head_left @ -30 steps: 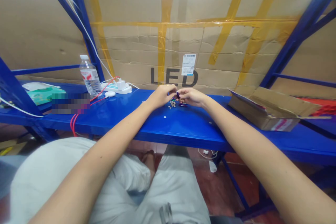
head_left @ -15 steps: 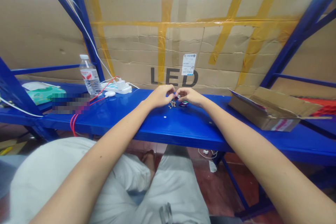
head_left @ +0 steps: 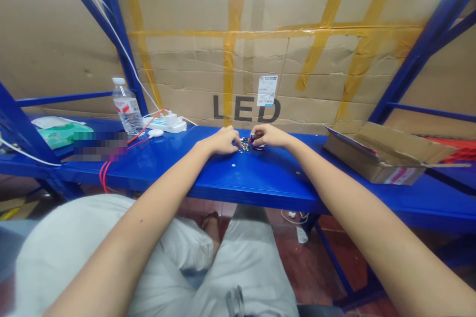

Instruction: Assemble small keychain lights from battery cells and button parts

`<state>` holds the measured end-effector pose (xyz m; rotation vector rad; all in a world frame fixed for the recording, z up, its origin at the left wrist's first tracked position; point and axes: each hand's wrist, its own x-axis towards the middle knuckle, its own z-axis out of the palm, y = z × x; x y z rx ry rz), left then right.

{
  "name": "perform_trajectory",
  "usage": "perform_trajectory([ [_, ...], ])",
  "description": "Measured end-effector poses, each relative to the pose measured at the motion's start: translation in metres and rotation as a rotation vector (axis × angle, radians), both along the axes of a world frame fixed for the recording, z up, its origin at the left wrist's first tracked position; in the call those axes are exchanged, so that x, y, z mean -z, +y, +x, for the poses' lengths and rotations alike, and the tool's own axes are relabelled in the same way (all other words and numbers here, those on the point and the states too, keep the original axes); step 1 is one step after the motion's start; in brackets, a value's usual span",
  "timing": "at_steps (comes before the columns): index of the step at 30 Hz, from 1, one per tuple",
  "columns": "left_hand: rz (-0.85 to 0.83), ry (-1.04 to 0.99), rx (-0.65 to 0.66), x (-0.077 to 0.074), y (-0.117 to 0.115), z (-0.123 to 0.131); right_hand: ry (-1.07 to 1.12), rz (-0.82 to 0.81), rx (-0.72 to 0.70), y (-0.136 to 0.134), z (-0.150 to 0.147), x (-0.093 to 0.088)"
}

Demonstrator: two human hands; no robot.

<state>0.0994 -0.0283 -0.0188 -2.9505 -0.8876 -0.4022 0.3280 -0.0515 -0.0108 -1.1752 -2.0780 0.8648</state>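
My left hand (head_left: pixel 224 140) rests low over the blue shelf (head_left: pixel 208 178), its fingers bent down and pressed close together at the left edge of several small shiny metallic pieces (head_left: pixel 244 146). Whatever lies between those fingertips is too small to make out. Just to the right, my right hand (head_left: pixel 268 135) is closed in a pinch on a small dark cylinder with a pale end (head_left: pixel 253 135). Beneath the right hand lie some dark, glossy pieces (head_left: pixel 259 147), partly covered by the fingers.
An open cardboard box (head_left: pixel 383 153) sits on the right. To the left stand a water bottle (head_left: pixel 127 107), a white power strip (head_left: pixel 174 125) with red cables and a green tissue pack (head_left: pixel 63 133). A big taped carton marked LED (head_left: pixel 186 69) rises behind the shelf.
My left hand has moved slightly left and down, away from my right hand and to the small metallic pieces. The right hand stays nearly in place, still pinching the cylinder.
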Motion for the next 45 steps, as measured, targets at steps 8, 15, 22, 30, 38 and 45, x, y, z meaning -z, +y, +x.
perform_trajectory([
  [8,-0.015,0.041,-0.058,0.002,0.0,0.006,-0.139,0.064,-0.001,0.001,-0.001,0.001],
  [15,-0.064,-0.193,-0.063,0.001,-0.001,0.004,-0.126,0.066,0.004,-0.004,-0.004,-0.001],
  [22,0.031,-0.521,0.133,-0.004,-0.004,0.013,-0.068,0.165,0.073,-0.002,-0.007,0.002],
  [30,0.251,-0.488,0.249,0.0,-0.002,0.022,-0.028,0.267,0.022,0.0,-0.009,0.004],
  [38,0.233,-0.478,0.251,0.001,-0.002,0.021,0.055,0.243,-0.006,-0.002,-0.012,0.005],
  [45,0.153,-0.444,0.165,-0.003,-0.01,0.023,0.05,0.243,0.009,0.001,-0.012,0.008],
])
